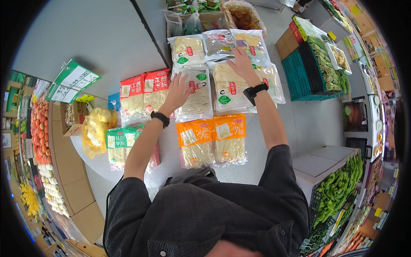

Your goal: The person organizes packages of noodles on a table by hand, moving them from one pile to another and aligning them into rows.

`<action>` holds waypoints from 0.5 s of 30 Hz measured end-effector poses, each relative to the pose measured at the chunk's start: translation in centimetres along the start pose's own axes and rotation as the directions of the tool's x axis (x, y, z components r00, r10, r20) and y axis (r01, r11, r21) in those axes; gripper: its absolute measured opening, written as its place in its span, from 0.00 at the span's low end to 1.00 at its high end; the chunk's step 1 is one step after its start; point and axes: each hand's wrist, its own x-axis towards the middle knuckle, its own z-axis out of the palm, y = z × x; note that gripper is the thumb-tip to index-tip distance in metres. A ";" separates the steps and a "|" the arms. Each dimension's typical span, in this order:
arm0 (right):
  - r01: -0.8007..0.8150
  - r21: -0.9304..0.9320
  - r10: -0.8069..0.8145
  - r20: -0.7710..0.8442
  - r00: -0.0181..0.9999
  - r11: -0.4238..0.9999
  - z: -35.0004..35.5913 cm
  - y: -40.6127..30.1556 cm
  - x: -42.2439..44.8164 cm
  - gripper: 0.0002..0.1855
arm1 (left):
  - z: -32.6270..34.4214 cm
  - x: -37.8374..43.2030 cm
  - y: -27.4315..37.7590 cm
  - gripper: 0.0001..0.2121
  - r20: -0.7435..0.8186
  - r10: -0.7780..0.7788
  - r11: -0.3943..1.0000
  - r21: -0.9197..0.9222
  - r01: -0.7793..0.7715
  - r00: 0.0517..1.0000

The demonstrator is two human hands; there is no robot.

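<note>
My left hand (176,92) lies palm down at the left edge of a clear bag of pale noodles (196,104), fingers apart. Just left of it are red-topped packs of rice noodles (143,93). My right hand (241,66) is spread over the stacked clear noodle bags, its fingertips at a bag of darker noodles (218,45) and a bag of yellowish noodles (253,48). Beneath its wrist lies a wide noodle bag (228,86). Neither hand grips anything; whether the palms press on the plastic is hard to tell. Orange-topped noodle packs (212,141) lie nearer my body.
Green-topped noodle packs (117,147) and a yellow plastic bag (96,128) sit left. A green price sign (72,82) juts out there on a rod. Boxed goods (196,22) stand behind the bags. Right, across the floor (308,125), is a teal crate (295,72) beside green vegetables (324,64).
</note>
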 end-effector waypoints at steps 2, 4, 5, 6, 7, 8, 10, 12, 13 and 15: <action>0.048 -0.051 -0.049 -0.009 0.999 0.998 0.7 -0.8 1.1 0.31 | -0.4 -2.0 -0.5 0.27 -0.019 -0.016 0.999 -0.029 0.016 1.000; 0.059 -0.063 -0.059 -0.006 0.998 0.996 1.3 -0.7 2.2 0.31 | -0.6 -3.7 -0.3 0.27 -0.019 -0.035 0.997 -0.076 0.034 0.999; 0.061 -0.080 -0.062 -0.010 0.998 0.995 1.5 -0.6 2.4 0.30 | -0.6 -4.1 -0.1 0.27 -0.021 -0.040 0.996 -0.078 0.038 0.999; 0.072 -0.071 -0.072 0.001 0.997 0.995 1.7 -1.7 2.5 0.30 | -0.5 -5.0 -0.3 0.27 -0.029 -0.059 0.994 -0.094 0.056 0.998; 0.079 -0.035 -0.079 -0.002 0.997 0.996 1.9 -2.7 2.6 0.30 | -0.4 -5.9 -0.5 0.27 -0.038 -0.076 0.991 -0.111 0.072 0.996; 0.083 -0.001 -0.083 -0.005 0.997 0.997 1.9 -3.6 2.5 0.30 | -0.4 -6.7 -0.6 0.32 -0.013 -0.052 0.997 -0.050 0.052 0.999; 0.107 0.010 -0.106 -0.008 0.994 0.994 2.0 -5.7 1.0 0.30 | -0.5 -8.3 0.7 0.36 0.040 -0.064 0.998 -0.004 0.064 0.997; 0.110 0.018 -0.111 0.006 0.994 0.994 2.0 -8.2 -1.1 0.31 | -0.4 -9.4 1.1 0.45 0.125 -0.095 0.995 0.047 0.090 0.988; 0.108 0.015 -0.108 0.012 0.994 0.994 1.8 -9.1 -2.5 0.31 | -0.6 -9.4 1.9 0.45 0.128 -0.096 0.995 0.040 0.092 0.987; 0.087 -0.162 -0.078 0.064 0.995 0.983 1.0 -10.5 -4.8 0.33 | -1.0 -9.2 3.6 0.47 0.263 -0.157 0.964 0.252 0.089 0.952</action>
